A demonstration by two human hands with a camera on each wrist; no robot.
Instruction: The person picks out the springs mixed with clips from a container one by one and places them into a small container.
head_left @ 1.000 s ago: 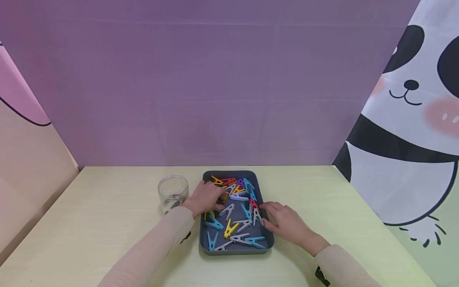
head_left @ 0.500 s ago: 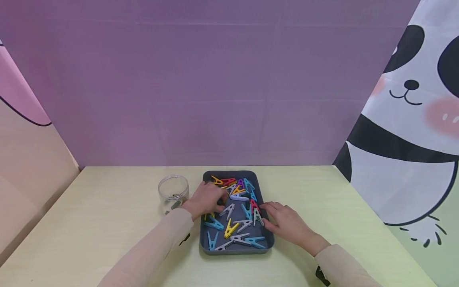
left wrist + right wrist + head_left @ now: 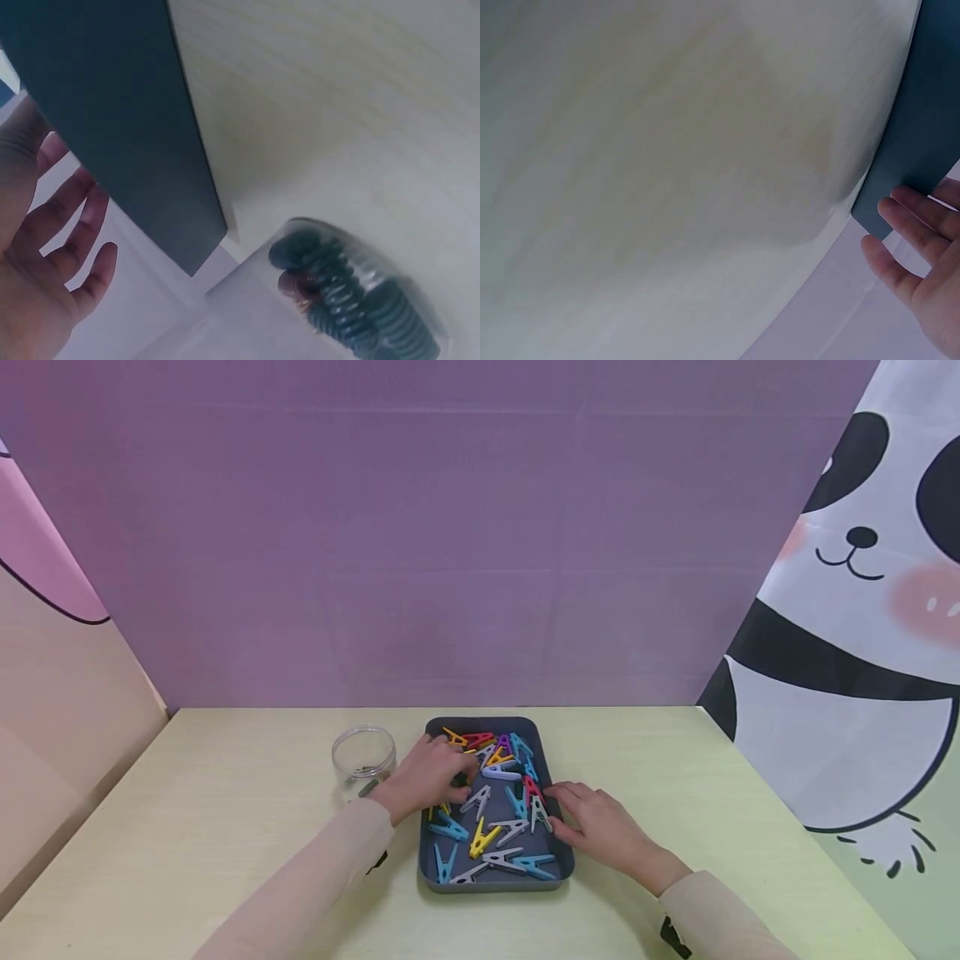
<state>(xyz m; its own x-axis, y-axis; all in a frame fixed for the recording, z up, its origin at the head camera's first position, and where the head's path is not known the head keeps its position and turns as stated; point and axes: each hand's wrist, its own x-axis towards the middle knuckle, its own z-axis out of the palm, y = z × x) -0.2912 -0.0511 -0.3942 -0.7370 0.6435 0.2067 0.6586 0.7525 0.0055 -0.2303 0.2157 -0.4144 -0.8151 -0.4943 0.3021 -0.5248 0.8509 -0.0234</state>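
My left hand (image 3: 427, 774) reaches over the left side of a dark grey tray (image 3: 491, 887). Its thumb and fingers stand apart, with a small dark thing (image 3: 461, 779) showing in the gap between them. In the left wrist view the outer fingers (image 3: 67, 240) bend loosely beside the tray wall, and the thumb side is mostly hidden. At the right rim, my right hand (image 3: 600, 822) touches the tray with extended fingers (image 3: 907, 229). Clothes pegs in yellow, blue, grey, red and purple lie scattered in the tray, among them a yellow peg (image 3: 482, 839) and a grey peg (image 3: 476, 801).
A clear round jar (image 3: 363, 747) stands left of the tray, close behind my left wrist. In the left wrist view, several dark green ribbed pieces (image 3: 337, 281) lie inside it. Behind the pale wooden table (image 3: 247, 793) hangs a purple cloth (image 3: 450, 552).
My left wrist and forearm have shifted slightly left and down while the hand stays over the tray. The right hand, tray and pegs look the same.
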